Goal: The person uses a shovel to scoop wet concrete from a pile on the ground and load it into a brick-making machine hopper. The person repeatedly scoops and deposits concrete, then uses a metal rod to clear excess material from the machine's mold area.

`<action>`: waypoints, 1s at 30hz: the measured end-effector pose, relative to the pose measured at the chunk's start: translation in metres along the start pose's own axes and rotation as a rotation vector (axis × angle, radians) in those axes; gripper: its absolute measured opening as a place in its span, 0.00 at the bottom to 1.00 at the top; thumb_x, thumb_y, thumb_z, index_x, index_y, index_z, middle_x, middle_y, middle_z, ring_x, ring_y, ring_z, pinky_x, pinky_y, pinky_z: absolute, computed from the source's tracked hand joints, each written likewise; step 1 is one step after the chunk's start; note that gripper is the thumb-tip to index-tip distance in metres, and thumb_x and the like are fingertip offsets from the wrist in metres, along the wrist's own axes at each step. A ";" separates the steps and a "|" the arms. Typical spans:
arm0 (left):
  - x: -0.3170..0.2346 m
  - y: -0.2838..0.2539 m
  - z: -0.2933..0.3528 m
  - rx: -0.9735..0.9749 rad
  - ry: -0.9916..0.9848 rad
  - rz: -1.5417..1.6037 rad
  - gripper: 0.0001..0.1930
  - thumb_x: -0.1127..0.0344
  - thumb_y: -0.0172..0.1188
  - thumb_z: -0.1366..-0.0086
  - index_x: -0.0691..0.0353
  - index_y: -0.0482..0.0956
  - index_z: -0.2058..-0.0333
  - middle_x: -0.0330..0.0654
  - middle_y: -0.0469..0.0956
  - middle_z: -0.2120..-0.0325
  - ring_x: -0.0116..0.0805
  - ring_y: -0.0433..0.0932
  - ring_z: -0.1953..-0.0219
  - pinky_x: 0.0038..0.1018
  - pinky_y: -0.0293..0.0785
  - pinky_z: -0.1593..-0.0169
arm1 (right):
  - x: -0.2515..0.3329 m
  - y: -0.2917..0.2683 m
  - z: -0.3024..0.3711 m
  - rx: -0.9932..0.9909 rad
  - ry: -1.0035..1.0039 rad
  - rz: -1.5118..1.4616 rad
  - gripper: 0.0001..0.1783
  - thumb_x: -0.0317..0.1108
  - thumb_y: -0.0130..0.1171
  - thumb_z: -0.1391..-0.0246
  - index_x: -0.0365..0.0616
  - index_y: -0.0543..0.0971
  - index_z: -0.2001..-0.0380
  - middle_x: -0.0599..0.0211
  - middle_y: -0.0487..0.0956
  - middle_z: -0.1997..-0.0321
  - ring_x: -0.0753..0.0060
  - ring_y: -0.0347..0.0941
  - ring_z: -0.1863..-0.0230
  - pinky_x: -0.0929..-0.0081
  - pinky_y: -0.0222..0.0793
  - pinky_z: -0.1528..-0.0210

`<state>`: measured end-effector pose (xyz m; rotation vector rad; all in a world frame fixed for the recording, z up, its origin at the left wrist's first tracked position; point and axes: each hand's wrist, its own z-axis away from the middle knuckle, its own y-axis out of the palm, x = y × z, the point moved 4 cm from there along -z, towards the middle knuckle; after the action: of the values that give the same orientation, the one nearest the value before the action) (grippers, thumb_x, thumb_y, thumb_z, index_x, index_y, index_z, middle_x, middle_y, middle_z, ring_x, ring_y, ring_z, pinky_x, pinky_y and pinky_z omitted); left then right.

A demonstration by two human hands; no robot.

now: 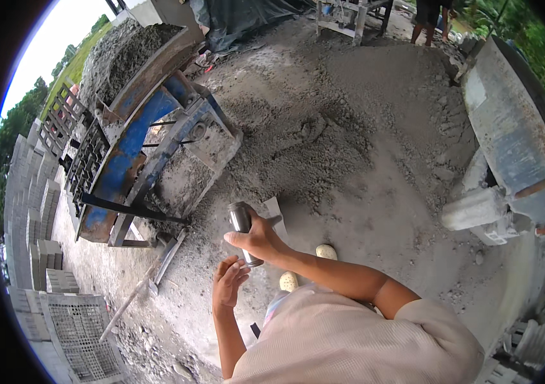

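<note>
A dark metallic cylinder (240,219), which looks like a tumbler or flask, is tilted in front of my body. My right hand (261,240) wraps round its middle, the thumb lying across the near side. Just below and to the left, my left hand (229,281) is raised with half-curled fingers. Its fingertips are close to the cylinder's lower end; whether they touch it I cannot tell. Beyond my right hand a pale flat piece (277,216) shows, partly hidden by the hand. My light-coloured shoes (327,251) stand on the dusty ground below.
A blue, rusty machine (119,169) stands at the left, with a shovel (151,278) beside it. Grey blocks (45,256) and a crate (83,329) line the left edge. Damp sand mix (311,147) spreads ahead. A large metal drum (512,121) stands right; another person's legs (423,32) show far off.
</note>
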<state>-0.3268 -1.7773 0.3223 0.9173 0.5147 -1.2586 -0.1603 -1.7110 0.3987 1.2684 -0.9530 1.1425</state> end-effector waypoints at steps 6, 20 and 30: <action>0.045 -0.005 -0.001 -0.151 -0.031 0.015 0.18 0.63 0.55 0.44 0.63 0.66 0.56 0.40 0.73 0.64 0.30 0.74 0.64 0.25 0.68 0.59 | -0.001 -0.028 -0.016 -0.098 0.137 -0.282 0.17 0.29 0.57 0.59 0.40 0.64 0.65 0.68 0.69 0.81 0.77 0.65 0.85 0.80 0.63 0.81; 0.418 -0.187 0.265 -1.062 -0.677 0.598 0.16 0.62 0.47 0.41 0.57 0.65 0.54 0.42 0.70 0.59 0.40 0.72 0.62 0.39 0.68 0.62 | -0.007 0.007 -0.095 -0.012 0.160 -0.354 0.09 0.36 0.59 0.59 0.47 0.69 0.78 0.72 0.69 0.83 0.75 0.66 0.85 0.77 0.63 0.82; 0.392 -0.320 0.229 -0.959 -0.336 0.629 0.15 0.62 0.50 0.42 0.59 0.65 0.57 0.41 0.72 0.61 0.35 0.74 0.67 0.32 0.70 0.67 | -0.016 0.063 -0.052 0.068 0.118 -0.419 0.08 0.37 0.55 0.54 0.46 0.71 0.71 0.73 0.70 0.79 0.77 0.67 0.81 0.77 0.66 0.79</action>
<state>-0.5615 -2.2022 0.0515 0.0192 0.4355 -0.4534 -0.2286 -1.6641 0.3913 1.3607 -0.5303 0.9116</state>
